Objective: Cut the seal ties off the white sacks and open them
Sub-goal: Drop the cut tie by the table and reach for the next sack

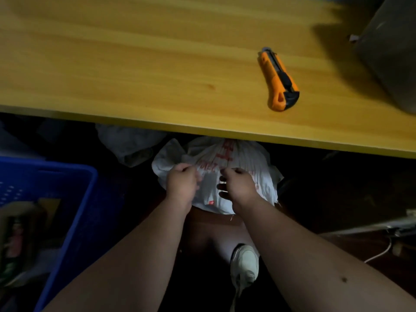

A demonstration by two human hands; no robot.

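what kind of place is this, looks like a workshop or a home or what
Probably a small workroom or storage corner, not clearly a home. A plain wooden table holds an orange utility knife; underneath, both hands work at a white sack on the dark floor, beside a blue plastic crate of goods.

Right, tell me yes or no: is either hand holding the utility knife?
No: the orange utility knife lies alone on the yellow tabletop, while the left hand and right hand both clutch the white sack below.
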